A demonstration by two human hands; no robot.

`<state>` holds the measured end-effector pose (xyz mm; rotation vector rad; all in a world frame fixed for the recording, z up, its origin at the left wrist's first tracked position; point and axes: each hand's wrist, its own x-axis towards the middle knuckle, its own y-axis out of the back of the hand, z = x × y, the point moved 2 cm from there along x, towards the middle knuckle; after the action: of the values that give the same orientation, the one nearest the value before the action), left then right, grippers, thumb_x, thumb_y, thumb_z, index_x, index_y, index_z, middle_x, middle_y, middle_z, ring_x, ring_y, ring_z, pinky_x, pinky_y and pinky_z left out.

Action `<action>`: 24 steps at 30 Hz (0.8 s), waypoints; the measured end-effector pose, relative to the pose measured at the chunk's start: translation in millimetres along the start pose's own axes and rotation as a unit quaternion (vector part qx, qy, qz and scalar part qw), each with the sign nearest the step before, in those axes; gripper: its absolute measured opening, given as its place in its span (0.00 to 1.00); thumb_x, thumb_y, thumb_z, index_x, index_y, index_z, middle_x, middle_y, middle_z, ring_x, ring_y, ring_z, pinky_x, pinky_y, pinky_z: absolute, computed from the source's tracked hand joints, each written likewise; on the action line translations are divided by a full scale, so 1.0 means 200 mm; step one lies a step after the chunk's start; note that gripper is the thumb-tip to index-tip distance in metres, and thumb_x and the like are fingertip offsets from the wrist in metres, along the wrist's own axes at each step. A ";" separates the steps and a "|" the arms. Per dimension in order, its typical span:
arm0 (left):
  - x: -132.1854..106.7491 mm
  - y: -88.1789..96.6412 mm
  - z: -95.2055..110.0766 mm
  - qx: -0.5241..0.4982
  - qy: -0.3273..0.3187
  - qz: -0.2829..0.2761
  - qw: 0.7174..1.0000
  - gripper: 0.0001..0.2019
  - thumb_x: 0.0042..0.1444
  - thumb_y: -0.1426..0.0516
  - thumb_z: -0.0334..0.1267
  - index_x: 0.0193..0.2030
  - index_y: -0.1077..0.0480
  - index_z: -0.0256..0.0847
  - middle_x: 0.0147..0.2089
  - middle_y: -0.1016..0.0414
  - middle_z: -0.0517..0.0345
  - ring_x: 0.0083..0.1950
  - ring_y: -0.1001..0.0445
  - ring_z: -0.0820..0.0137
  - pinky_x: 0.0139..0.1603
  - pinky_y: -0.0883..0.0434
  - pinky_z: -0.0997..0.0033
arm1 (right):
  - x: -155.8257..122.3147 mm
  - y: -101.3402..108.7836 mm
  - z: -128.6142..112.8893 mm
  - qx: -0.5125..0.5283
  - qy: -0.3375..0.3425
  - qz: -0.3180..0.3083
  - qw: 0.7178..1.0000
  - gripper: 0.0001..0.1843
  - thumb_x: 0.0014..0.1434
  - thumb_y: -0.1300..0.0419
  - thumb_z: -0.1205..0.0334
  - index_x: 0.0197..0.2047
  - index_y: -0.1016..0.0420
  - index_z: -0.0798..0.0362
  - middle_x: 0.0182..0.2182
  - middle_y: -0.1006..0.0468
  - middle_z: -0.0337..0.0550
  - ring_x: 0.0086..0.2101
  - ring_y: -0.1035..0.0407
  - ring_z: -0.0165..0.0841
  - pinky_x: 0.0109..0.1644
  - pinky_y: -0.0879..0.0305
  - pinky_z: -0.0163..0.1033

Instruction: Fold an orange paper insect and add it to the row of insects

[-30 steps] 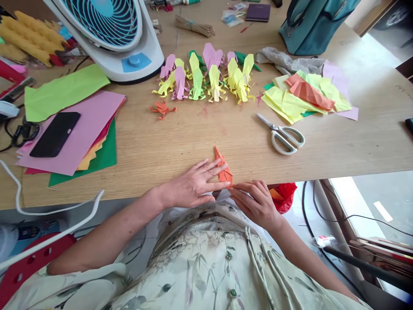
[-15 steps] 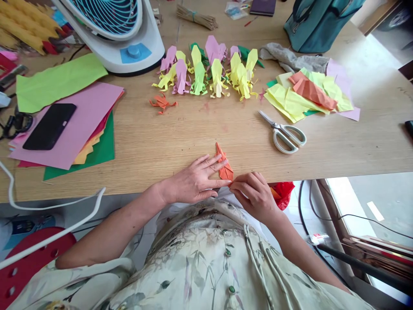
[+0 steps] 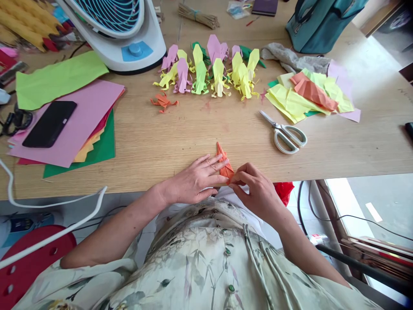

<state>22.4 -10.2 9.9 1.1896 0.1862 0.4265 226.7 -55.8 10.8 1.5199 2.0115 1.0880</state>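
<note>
Head view is showing me working at the near edge of the wooden table. I am pressing my left hand flat, fingers spread, on the orange folded piece, which is lying there with its tip pointing away from me. My right hand is pinching its near end, fingertips closed on the paper. Judging by the row of finished figures beyond, with their thin legs, this piece is looking only partly folded: a narrow pointed body, no legs showing. Scissors are lying apart to the right.

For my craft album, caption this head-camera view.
Left hand pins an orange folded paper on the table; right hand pinches its near corner.
</note>
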 end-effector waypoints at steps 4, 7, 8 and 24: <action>0.00 0.00 0.00 0.000 -0.004 0.005 1.000 0.20 0.62 0.42 0.36 0.61 0.32 0.44 0.75 0.51 0.43 0.77 0.54 0.52 0.72 0.47 0.43 | 0.02 0.01 -0.01 -0.010 -0.022 -0.004 1.000 0.06 0.58 0.37 0.69 0.34 0.30 0.50 0.35 0.30 0.39 0.33 0.31 0.30 0.35 0.36 0.36; 0.00 0.00 0.00 -0.001 -0.005 0.008 1.000 0.20 0.62 0.42 0.36 0.61 0.31 0.44 0.75 0.51 0.44 0.77 0.54 0.53 0.72 0.47 0.43 | 0.04 0.02 -0.01 -0.007 -0.032 -0.025 0.999 0.07 0.58 0.38 0.70 0.32 0.30 0.50 0.32 0.30 0.37 0.29 0.32 0.28 0.33 0.38 0.35; 0.00 0.00 0.00 -0.003 -0.003 0.008 1.000 0.20 0.62 0.42 0.36 0.61 0.31 0.45 0.76 0.51 0.45 0.77 0.54 0.53 0.72 0.47 0.43 | 0.04 0.03 0.00 -0.001 -0.035 -0.031 0.999 0.07 0.58 0.38 0.70 0.31 0.30 0.50 0.31 0.30 0.36 0.28 0.33 0.28 0.32 0.39 0.35; 0.01 0.00 -0.01 -0.001 0.002 0.027 1.000 0.16 0.65 0.45 0.38 0.59 0.30 0.46 0.74 0.45 0.46 0.76 0.50 0.55 0.71 0.44 0.45 | -0.21 -0.05 0.14 -0.056 0.169 0.118 0.977 0.25 0.63 0.43 0.73 0.59 0.29 0.41 0.44 0.25 0.47 0.40 0.29 0.36 0.41 0.35 0.43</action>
<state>23.1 -8.4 9.5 1.1946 0.1586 0.4760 254.5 -87.1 -19.9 1.6345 1.9697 1.6233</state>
